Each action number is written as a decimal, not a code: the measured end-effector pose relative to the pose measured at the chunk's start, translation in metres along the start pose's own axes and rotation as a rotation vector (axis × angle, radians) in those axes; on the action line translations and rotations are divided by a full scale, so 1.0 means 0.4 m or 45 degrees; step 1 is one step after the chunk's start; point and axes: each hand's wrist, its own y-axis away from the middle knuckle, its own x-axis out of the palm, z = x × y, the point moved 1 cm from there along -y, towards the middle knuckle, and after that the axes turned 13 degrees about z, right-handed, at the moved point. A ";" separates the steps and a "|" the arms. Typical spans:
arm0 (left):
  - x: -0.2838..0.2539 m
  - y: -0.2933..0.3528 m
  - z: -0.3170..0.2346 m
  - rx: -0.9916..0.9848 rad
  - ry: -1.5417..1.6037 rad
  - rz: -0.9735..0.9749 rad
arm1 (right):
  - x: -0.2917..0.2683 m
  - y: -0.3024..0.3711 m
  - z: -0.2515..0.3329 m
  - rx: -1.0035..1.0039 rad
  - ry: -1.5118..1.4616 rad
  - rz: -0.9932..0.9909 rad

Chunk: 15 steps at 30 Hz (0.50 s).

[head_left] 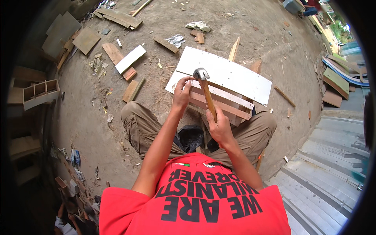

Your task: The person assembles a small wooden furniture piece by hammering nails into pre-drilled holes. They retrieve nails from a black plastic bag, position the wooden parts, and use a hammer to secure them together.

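Observation:
In my right hand (220, 126) is a claw hammer (208, 93), gripped by its wooden handle, with the metal head raised at the far end. My left hand (181, 94) is closed at the left end of a slatted wooden piece (227, 106), its fingertips pinched together close to the hammer head. Whatever they hold, perhaps something small, is too hidden to make out. The slatted piece rests in front of my crossed legs. Just beyond it lies a white board (223, 72) with small dark dots, partly covered by the hammer.
A black bag or container (190, 138) sits between my legs. Wood offcuts lie about the dirt ground, among them a white strip (131, 59) on a brown plank. To the left is a wooden box with dividers (40, 94). Corrugated metal sheeting (325, 156) spreads at the right.

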 end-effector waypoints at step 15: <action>-0.001 -0.011 0.034 0.000 0.015 -0.039 | -0.027 0.009 0.046 0.034 0.074 0.053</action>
